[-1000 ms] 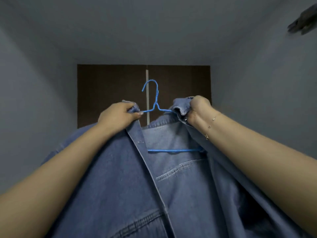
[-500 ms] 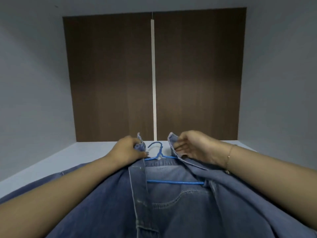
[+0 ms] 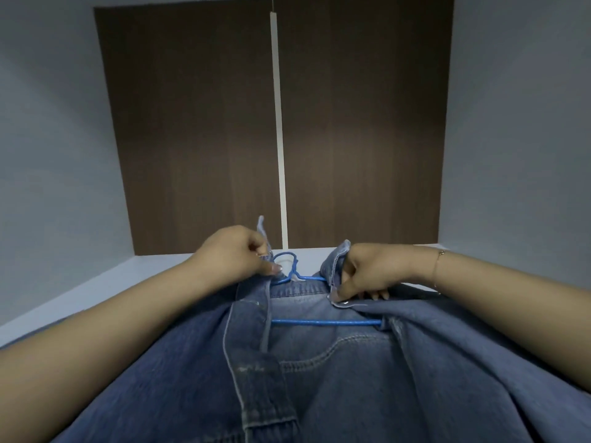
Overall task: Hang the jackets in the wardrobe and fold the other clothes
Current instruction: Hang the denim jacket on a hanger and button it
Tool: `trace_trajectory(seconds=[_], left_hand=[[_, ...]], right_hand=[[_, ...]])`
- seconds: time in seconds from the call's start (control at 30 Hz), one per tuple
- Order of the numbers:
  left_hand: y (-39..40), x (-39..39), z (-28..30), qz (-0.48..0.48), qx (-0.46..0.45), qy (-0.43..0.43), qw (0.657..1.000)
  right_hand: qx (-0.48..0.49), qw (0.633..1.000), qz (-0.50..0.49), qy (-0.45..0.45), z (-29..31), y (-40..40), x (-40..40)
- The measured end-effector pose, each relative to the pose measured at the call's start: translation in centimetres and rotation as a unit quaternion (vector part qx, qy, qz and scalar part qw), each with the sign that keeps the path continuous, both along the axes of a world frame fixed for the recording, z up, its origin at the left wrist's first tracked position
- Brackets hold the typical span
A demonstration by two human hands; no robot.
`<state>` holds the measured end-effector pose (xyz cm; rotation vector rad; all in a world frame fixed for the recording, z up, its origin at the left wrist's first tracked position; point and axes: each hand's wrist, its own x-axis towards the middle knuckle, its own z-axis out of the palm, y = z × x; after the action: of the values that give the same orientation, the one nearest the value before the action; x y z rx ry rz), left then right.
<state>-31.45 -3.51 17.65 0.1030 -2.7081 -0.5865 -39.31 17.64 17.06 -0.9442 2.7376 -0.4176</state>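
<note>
My left hand (image 3: pixel 235 255) pinches the left collar tip of the denim jacket (image 3: pixel 335 378), thumb pressed over the fabric just beside the hanger's hook. My right hand (image 3: pixel 367 271) has closed again: half a second ago its fingers were spread loosely over the right collar, and now they curl around that collar edge, with the thumb down near the metal snap (image 3: pixel 346 302). Both hands grasp denim, not the wire.

The blue wire hanger (image 3: pixel 323 321) sits inside the shoulders, its bottom bar showing across the open front and its hook poking out between the 2 collar halves. The jacket lies spread on the pale surface (image 3: pixel 105 290) below me, lower than 1 second ago, when I held it raised before the dark wooden wardrobe doors (image 3: pixel 198 129).

I judge the jacket is now seated on its hanger and I am tidying the collar. The doors look closed, so hanging it remains to be done.
</note>
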Motion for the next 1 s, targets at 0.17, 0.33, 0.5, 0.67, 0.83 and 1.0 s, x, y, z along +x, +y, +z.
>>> trace_trajectory(seconds=[0.17,0.33,0.5,0.67,0.83,1.0], left_hand=[[3.0,-0.1,1.0,-0.094,0.234,-0.046,0.966],[4.1,-0.9,-2.0,-0.100,0.309,-0.128,0.937],[3.1,-1.3,-4.2,-0.114,0.293,-0.141,0.939],[2.6,-1.3,-4.1,-0.109,0.330,-0.169,0.922],[3.6,-0.9,-2.4,-0.119,0.466,-0.120,0.868],[3.8,0.8,-3.4,-0.153,0.434,-0.080,0.884]], right_hand=[[-0.021,0.999,-0.005,-0.045,-0.4,-0.6,0.0],[-0.149,0.977,-0.038,-0.145,-1.2,-1.0,-0.3],[-0.254,0.938,-0.064,-0.225,-1.3,-0.1,0.0],[-0.299,0.930,-0.061,-0.205,-0.4,0.3,0.5],[-0.286,0.950,-0.044,-0.114,-1.5,-0.7,1.6],[-0.345,0.928,-0.055,-0.128,-2.4,-1.1,2.3]])
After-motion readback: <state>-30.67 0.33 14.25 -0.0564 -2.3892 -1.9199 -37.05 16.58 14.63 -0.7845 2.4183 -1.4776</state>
